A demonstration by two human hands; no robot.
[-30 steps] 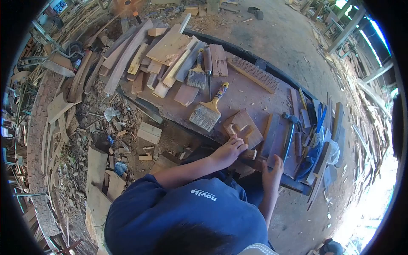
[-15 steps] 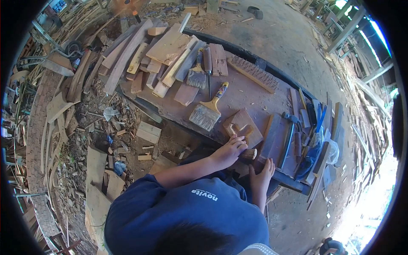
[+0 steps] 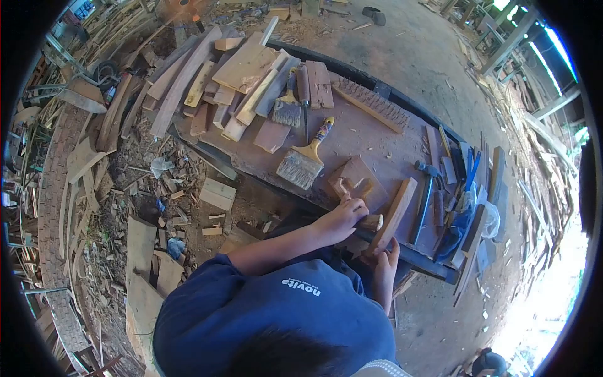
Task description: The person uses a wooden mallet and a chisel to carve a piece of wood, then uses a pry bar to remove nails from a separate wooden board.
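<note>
My left hand (image 3: 344, 220) is closed round a wooden-handled tool (image 3: 372, 222), whose pale round end sticks out to the right; the rest is hidden under the fingers. That hand rests against the near corner of a square wooden block (image 3: 359, 179) with a carved hollow. My right hand (image 3: 384, 259) grips the near end of a flat wooden bar (image 3: 397, 210), which stands tilted up from the table's near edge, close to the tool's end. A hammer (image 3: 426, 188) with a blue handle lies to the right of the bar.
The low table (image 3: 352, 141) holds a wide paintbrush (image 3: 303, 164), a smaller paintbrush (image 3: 287, 110), a bristle brush (image 3: 370, 103) and stacked boards (image 3: 242, 69). Blue-handled tools (image 3: 472, 173) and a clear plastic bag (image 3: 490, 220) crowd its right end. Scrap wood (image 3: 218, 195) litters the ground at left.
My right hand has closed on the wooden bar and lifted it off the table, tilting it towards the left. My left hand stays at the block with the tool.
</note>
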